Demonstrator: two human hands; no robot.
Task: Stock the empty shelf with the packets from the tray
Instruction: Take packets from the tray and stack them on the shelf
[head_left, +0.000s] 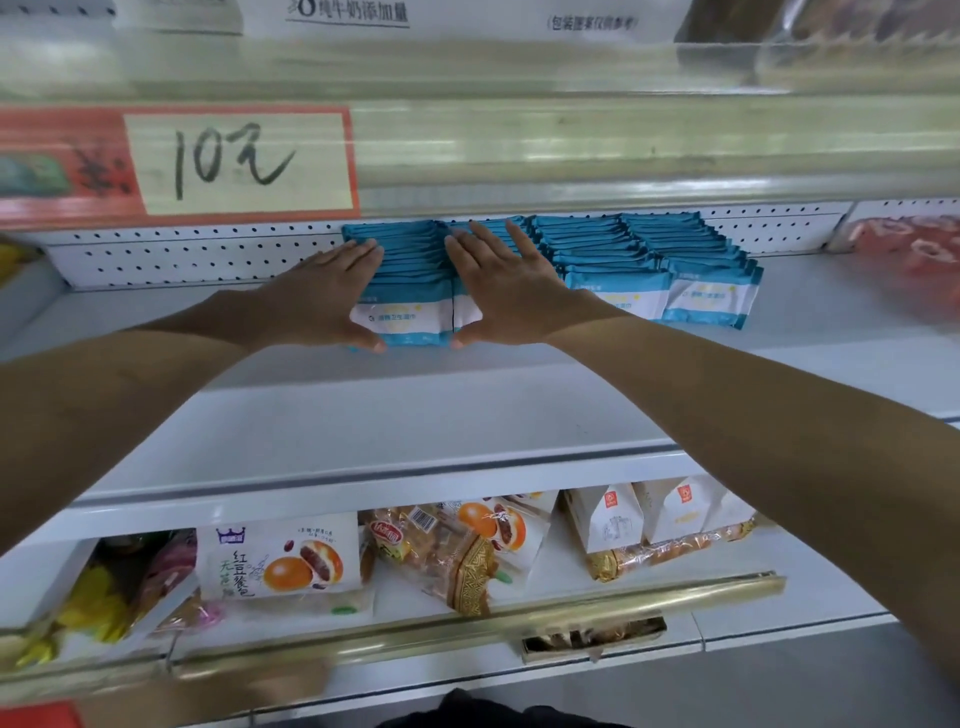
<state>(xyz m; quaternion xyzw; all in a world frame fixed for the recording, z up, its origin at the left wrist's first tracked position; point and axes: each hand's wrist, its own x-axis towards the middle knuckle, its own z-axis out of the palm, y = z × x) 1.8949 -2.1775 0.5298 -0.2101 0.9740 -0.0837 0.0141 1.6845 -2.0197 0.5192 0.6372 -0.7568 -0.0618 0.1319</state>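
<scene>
On the white shelf (363, 415), left hand (322, 301) and right hand (511, 293) press flat-fingered against blue packets (410, 275).

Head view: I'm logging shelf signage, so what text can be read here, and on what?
"10元": handwritten yellow price card.
"红豆餐包": white bun bag, bottom left.
"纯牛奶添加量": white sign at the top, partly cut off.
Blue-and-white packets: print too blurred to read.

shop | white shelf (467, 415), handwritten price sign (234, 158), bread packs (280, 564) on lower shelf
</scene>
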